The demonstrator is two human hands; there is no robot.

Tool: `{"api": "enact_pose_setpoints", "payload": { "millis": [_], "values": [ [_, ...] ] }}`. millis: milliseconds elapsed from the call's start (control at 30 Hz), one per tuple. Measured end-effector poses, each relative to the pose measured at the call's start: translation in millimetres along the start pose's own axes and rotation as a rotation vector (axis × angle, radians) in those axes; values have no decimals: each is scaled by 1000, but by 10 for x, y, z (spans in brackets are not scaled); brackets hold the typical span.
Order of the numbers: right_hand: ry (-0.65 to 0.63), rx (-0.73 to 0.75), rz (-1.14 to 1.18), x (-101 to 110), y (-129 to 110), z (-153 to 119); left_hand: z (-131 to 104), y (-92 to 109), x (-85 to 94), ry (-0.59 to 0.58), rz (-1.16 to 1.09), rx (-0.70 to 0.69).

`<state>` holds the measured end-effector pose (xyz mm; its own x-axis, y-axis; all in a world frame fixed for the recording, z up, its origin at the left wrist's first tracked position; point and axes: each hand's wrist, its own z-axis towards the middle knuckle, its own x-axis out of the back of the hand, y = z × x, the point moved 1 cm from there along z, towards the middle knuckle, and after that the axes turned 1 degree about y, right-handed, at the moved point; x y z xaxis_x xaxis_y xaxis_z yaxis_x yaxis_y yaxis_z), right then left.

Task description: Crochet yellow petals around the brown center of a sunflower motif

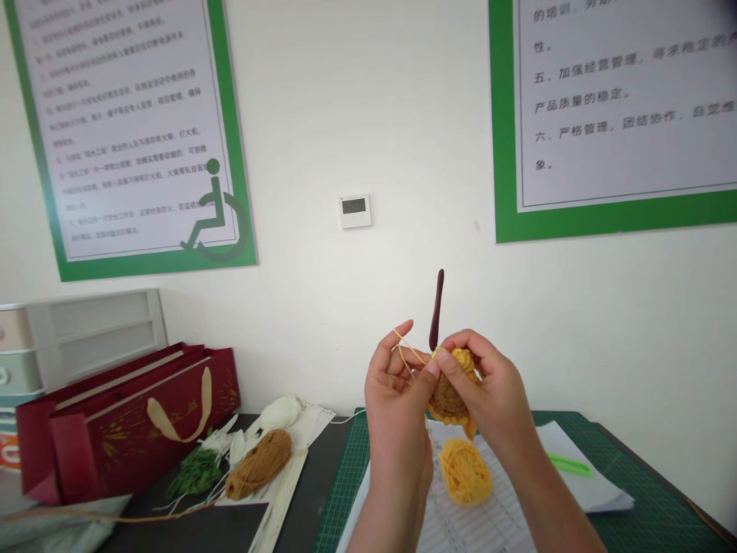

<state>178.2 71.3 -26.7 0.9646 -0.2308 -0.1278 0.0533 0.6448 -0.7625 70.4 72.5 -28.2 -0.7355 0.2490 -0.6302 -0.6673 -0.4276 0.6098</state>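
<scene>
A small round crochet piece (451, 397), brown in the middle with a yellow ruffled edge, is held up between both hands. My left hand (397, 388) pinches its left edge between thumb and fingers, and yellow yarn loops round the raised index finger. On the other side my right hand (489, 376) has thumb and index finger closed on the top edge. A dark maroon crochet hook (437, 307) stands nearly upright above the fingertips; its lower end is hidden at the stitches. Below the hands lies a ball of yellow yarn (465, 472) on printed sheets.
A green cutting mat (339, 499) lies under the papers (495, 530), with a bright green plastic item (569, 465) at right. Brown yarn (260, 465), green yarn (196, 472) and white yarn (280, 413) lie left, near a red gift bag (138, 422) and drawers (97, 326). The wall stands close behind.
</scene>
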Motion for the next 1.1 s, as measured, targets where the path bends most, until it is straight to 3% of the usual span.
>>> {"api": "enact_pose_setpoints", "payload": {
  "millis": [233,400,533,700,900,1100],
  "values": [
    [-170,-240,277,-42,-43,-59,-111,93,-67,13,3,6],
    [-242,-230,280,11,-59,-16,-62,200,10,57,-23,-14],
    [-192,-160,247,35,-35,5,-34,200,13,56,-40,-14],
    [23,-80,195,-10,10,-34,-55,134,-34,44,-50,14],
    [-139,-210,278,-14,-21,-26,-20,166,34,48,-52,52],
    [-105,-215,248,43,-25,-13,-41,185,23,41,-34,60]
  ]
}}
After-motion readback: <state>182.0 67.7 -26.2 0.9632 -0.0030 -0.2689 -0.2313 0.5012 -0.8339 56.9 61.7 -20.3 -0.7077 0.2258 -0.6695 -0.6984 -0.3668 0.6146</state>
